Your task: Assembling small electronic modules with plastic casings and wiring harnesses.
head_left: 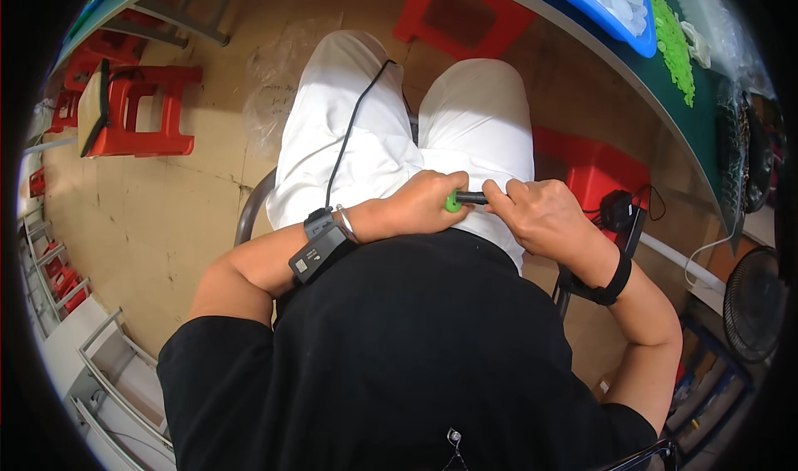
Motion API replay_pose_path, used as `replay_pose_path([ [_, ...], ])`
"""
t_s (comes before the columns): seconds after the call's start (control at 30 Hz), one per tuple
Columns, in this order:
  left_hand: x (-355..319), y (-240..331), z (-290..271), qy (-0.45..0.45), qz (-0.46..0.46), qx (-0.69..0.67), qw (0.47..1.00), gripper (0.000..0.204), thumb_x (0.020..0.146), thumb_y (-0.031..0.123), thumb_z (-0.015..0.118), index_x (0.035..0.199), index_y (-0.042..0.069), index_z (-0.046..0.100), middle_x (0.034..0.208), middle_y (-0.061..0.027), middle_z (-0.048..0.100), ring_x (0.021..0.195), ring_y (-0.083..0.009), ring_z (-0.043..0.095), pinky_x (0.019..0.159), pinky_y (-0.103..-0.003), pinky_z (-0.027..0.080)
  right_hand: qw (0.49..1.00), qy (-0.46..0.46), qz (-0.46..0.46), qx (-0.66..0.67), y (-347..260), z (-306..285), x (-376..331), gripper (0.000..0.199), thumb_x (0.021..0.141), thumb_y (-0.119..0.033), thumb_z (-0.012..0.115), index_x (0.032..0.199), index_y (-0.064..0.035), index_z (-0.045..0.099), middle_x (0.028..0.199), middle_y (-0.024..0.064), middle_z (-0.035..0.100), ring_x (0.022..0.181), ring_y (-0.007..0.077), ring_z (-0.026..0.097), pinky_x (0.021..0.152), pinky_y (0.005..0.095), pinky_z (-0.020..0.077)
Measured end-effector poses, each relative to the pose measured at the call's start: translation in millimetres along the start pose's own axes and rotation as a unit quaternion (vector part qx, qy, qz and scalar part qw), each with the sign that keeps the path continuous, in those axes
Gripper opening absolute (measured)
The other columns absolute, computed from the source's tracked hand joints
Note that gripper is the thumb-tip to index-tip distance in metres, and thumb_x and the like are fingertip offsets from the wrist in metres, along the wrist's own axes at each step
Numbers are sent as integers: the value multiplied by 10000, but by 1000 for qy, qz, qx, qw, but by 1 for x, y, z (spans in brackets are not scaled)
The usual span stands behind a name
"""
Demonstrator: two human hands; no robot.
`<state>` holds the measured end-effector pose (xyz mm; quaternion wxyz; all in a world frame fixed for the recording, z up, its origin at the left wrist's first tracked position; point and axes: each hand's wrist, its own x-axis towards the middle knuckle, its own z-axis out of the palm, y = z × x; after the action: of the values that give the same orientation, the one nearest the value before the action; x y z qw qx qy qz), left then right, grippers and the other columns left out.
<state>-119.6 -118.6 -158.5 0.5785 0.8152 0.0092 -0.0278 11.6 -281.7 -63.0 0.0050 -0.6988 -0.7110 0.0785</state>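
Note:
My left hand (428, 202) is closed around a small green plastic piece (452, 202), whose rounded end shows between thumb and fingers. A short black rod (472, 197) runs from the green piece toward my right hand (536, 215). Closed fingers of the right hand grip the rod's other end. Both hands are close together over my lap, just in front of my black shirt. Whether the rod sits inside the green piece or only against it, I cannot tell. Most of both things is hidden by my fingers.
A green-topped table (615, 59) curves along the far right, bearing a blue tray (640, 40) of whitish translucent pieces and a pile of bright green pieces (672, 47). Red stools (154, 113) stand on the tiled floor. A black fan (755, 305) is at right. A black cable (353, 122) crosses my left leg.

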Motion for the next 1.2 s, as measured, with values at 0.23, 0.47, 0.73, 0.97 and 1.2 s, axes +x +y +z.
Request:
replay_pose_path([
  [0.23, 10, 5, -13, -15, 44, -78, 996, 261, 792, 157, 742, 813, 34, 512, 644, -108, 550, 587, -233, 564, 550, -337, 437, 998, 64, -16, 20, 14, -2, -2, 304, 829, -200, 667, 1073, -31, 602, 649, 19, 471, 520, 158, 521, 458, 311, 424],
  [0.47, 13, 10, -19, -31, -35, -203, 978, 242, 833, 151, 725, 921, 78, 513, 852, -1, 529, 809, -95, 500, 723, -254, 425, 906, 363, 200, 90, 37, -30, -15, 337, 882, -22, 591, 1217, -55, 605, 920, 94, 615, 682, 173, 555, 630, 275, 470],
  [0.73, 19, 17, -17, -61, -70, -310, 946, 222, 866, 68, 661, 1012, 69, 494, 936, -2, 520, 891, -92, 512, 828, -250, 433, 716, 594, 367, -7, 179, -103, -115, 333, 971, -148, 555, 1292, -62, 579, 961, -11, 597, 779, 46, 500, 677, 196, 417],
  [0.97, 19, 18, -25, -34, -18, -304, 952, 353, 888, 6, 631, 1224, 17, 521, 1144, -71, 564, 1079, -140, 544, 980, -301, 436, 639, 660, 379, 114, 225, -89, -141, 324, 947, -138, 597, 1260, -53, 597, 941, -27, 589, 756, 43, 504, 650, 190, 406],
  [1.2, 21, 44, -50, -5, -8, -199, 980, 431, 906, 143, 658, 1295, 44, 503, 1080, -49, 559, 1010, -121, 534, 929, -298, 439, 750, 392, 524, -94, 322, -46, -207, 366, 934, -117, 519, 1281, -9, 562, 1189, 169, 625, 1080, 255, 601, 936, 324, 439],
])
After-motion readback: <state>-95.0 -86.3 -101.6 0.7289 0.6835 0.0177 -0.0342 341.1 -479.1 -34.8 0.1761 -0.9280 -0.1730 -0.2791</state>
